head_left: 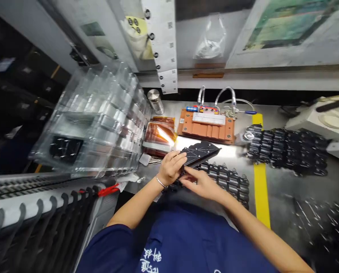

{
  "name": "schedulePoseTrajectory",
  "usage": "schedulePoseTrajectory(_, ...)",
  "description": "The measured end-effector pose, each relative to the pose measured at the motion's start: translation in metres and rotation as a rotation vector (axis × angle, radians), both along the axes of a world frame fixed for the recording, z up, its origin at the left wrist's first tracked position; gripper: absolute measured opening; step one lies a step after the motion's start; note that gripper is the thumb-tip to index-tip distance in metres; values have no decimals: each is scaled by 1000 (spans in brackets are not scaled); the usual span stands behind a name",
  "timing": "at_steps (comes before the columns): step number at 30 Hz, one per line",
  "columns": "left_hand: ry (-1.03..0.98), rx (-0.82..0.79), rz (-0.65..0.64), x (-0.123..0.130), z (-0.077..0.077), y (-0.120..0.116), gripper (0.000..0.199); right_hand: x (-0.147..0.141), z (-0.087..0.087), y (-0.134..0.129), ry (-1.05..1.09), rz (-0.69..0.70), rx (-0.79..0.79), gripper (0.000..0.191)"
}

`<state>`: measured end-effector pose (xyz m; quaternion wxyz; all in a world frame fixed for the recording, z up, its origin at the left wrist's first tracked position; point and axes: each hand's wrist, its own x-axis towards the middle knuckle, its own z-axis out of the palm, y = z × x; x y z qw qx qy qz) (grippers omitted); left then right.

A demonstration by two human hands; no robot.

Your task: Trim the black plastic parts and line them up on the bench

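A flat black part (202, 151) with small shiny studs on its face is held tilted over the steel bench. My left hand (172, 167), a silver bracelet at its wrist, is closed on the part's left end. Fingers of my right hand (202, 184) are closed on the lower edge at the same end; their tips are partly hidden. Just beneath lie rows of black ribbed parts (228, 182). Beyond the held part is an orange-brown fixture (205, 127) with metal hoses and a white label strip.
Clear plastic trays (101, 113) are stacked at the left, beside amber film sheets (159, 134) and a metal-capped jar (155, 101). More black parts (288, 149) lie right, across yellow tape (261, 193). A white machine (325, 117) stands far right; a hook rack (38, 212) is lower left.
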<state>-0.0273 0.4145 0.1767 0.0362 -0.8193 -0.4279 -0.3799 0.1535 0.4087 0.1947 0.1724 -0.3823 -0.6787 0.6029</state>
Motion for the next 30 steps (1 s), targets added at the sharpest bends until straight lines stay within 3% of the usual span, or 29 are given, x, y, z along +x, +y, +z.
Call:
schedulePoseTrajectory(1, 24, 9, 55, -14, 16, -4, 36, 4, 5, 1, 77, -15, -57, 32)
schedulePoseTrajectory(3, 49, 52, 235, -49, 56, -13, 37, 17, 7, 9, 85, -183, -105, 43)
schedulePoseTrajectory(6, 59, 210, 711, -108, 125, -26, 50, 35, -5, 26, -57, -409, -70, 45)
schedulePoseTrajectory(8, 52, 250, 957, -142, 163, -29, 54, 37, -14, 30, -112, -427, -53, 46)
schedulePoseTrajectory(10, 80, 193, 1029, -167, 186, -25, 53, 34, -21, 29, -143, -355, -21, 45)
schedulePoseTrajectory(12, 130, 122, 1065, -181, 196, -19, 50, 30, -23, 29, -178, -259, 68, 42)
schedulePoseTrajectory(15, 192, 69, 1193, -185, 195, -13, 53, 29, -21, 43, -258, -150, 234, 38)
schedulePoseTrajectory(18, 216, -61, 1279, -188, 186, -10, 53, 44, -18, 87, -552, -157, 363, 34)
schedulePoseTrajectory(20, 241, -217, 1183, -193, 181, -6, 48, 64, -17, 130, -842, -264, 408, 33)
schedulePoseTrajectory(22, 272, -360, 1036, -198, 177, 0, 45, 91, -18, 175, -996, -377, 399, 39)
schedulePoseTrajectory(25, 269, -337, 915, -187, 170, 4, 52, 129, -29, 230, -1158, -437, 393, 43)
schedulePoseTrajectory(28, 210, -199, 748, -152, 137, 7, 48, 155, -46, 261, -1243, -386, 362, 46)
schedulePoseTrajectory(30, 259, -461, 580, -125, 92, 15, 40, 164, -57, 271, -1296, -347, 348, 45)
